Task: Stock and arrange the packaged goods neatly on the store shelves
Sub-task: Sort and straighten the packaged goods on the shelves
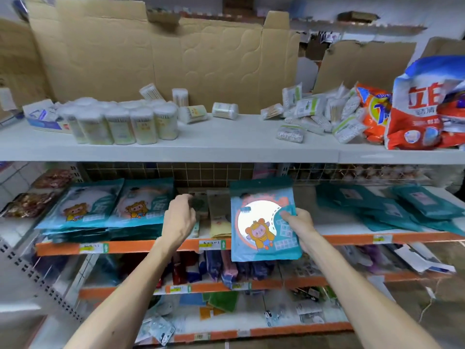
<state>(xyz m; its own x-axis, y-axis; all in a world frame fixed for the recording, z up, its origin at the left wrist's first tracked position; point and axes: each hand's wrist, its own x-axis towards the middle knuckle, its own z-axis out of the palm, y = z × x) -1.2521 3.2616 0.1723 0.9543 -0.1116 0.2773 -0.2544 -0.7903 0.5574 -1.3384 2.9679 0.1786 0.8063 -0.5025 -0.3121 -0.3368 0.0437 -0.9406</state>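
The right hand (pixel 299 224) pinches a teal cartoon packet (pixel 264 222) by its right edge, thumb on the face, and holds it upright in front of the middle shelf (pixel 347 238), its lower half hanging past the orange shelf lip. The left hand (pixel 180 217) is loosely curled and empty, fingers apart, reaching into the gap at about 11 o'clock from the packet, where a few smaller beige packs (pixel 219 210) lie.

The step looks like seating this packet beside the two neat stacks (pixel 105 210) at 9 o'clock. To do it well, I would clear or square the beige packs first, then tip the packet flat and slide it in face up, its front edge lined up with the stacks' fronts — not overhanging the lip.

Room is tight above: the wire grid (pixel 176 172) and the upper shelf's underside sit close at 12 o'clock. At 3 o'clock the loose teal packs (pixel 377 207) sprawl — keep the elbow clear of them.
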